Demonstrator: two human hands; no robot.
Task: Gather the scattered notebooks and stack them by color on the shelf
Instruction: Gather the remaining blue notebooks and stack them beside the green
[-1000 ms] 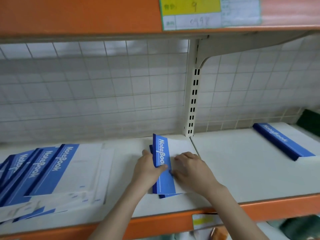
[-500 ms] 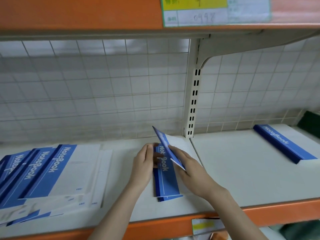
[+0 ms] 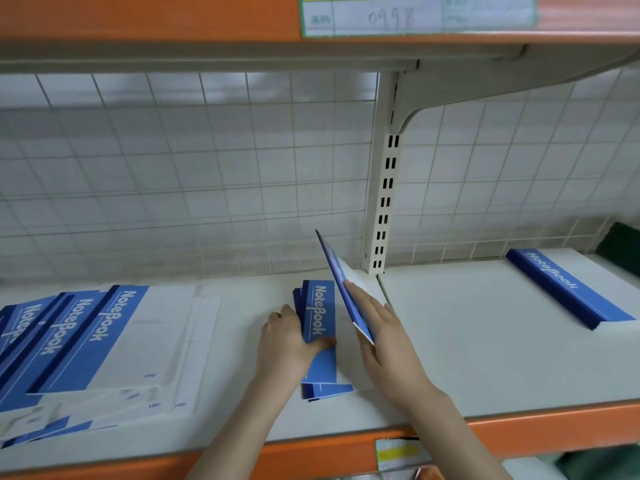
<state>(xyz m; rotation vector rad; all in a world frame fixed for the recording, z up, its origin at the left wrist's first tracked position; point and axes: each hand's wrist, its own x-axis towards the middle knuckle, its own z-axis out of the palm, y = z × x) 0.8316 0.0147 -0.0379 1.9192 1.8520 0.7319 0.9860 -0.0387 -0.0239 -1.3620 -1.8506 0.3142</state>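
Two hands | left hand (image 3: 291, 341) pins blue notebook stack (image 3: 320, 341) | right hand (image 3: 377, 327) tilts notebook (image 3: 341, 282)

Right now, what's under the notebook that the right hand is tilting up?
Under the tilted notebook lies a small stack of blue notebooks, held by the left hand. The stack's right side and count are hidden.

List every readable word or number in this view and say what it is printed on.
"NoteBook": blue band of the notebook under the left hand.
"NoteBook": covers in the left pile.
"NoteBook": lone notebook at right.
"0998": handwritten, tag on the upper shelf.
Too blurred: the tag's other print, the yellow tag below, small marks on the pile's covers.
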